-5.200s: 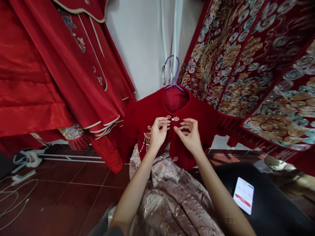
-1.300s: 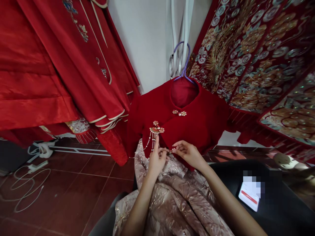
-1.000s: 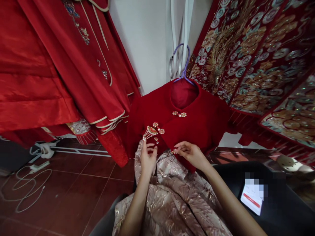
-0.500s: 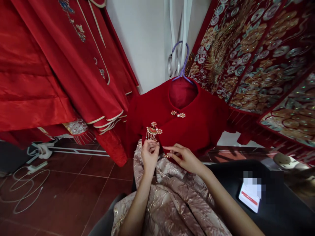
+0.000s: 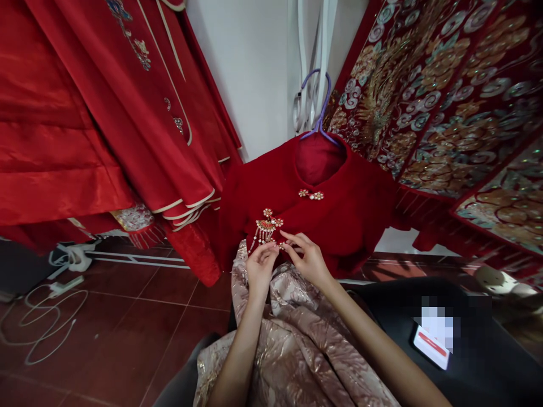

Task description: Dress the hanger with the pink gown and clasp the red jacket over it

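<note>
Fingertips of the left hand (image 5: 258,268) and right hand (image 5: 309,261) meet, pinched on the lower clasp (image 5: 281,246) of the red jacket (image 5: 339,220), at 7 o'clock from its collar (image 5: 318,164). Satin garments (image 5: 63,141) crowd it at 10 o'clock, embroidered garments (image 5: 449,130) at 2; tiled floor (image 5: 127,339) opens toward 8. Since 0.5 s ago, the right hand has closed the gap, moving toward 11.

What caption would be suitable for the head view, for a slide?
Left hand and right hand at the lower clasp of a red jacket on a purple hanger.
</note>
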Demonstrator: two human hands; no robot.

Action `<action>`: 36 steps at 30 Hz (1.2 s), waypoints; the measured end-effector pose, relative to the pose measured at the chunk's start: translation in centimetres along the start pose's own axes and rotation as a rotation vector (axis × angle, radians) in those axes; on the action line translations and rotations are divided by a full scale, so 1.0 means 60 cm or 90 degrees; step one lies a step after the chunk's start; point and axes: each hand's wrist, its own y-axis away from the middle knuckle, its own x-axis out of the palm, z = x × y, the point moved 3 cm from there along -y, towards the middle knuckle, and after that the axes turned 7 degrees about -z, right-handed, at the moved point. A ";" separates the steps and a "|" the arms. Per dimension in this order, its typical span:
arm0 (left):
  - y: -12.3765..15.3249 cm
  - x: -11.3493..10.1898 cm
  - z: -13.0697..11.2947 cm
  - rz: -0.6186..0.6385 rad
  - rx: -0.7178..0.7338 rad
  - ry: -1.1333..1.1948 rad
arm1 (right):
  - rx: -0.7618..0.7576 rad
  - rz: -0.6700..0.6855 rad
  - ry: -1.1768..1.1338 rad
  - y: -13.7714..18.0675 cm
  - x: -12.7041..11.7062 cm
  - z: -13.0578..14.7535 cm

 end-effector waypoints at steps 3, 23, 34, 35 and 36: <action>-0.001 -0.001 0.002 0.001 0.007 -0.022 | -0.006 -0.011 0.008 0.003 0.002 0.002; -0.002 -0.022 -0.013 -0.009 0.113 -0.099 | 0.024 -0.092 0.076 0.015 -0.004 0.000; 0.014 -0.022 -0.043 0.144 0.408 -0.461 | 0.074 -0.108 0.080 0.029 -0.006 -0.002; 0.016 -0.021 -0.040 0.145 0.428 -0.485 | 0.084 -0.095 0.074 0.031 -0.002 -0.008; 0.017 -0.021 -0.037 0.142 0.440 -0.505 | 0.092 -0.083 0.066 0.034 0.002 -0.014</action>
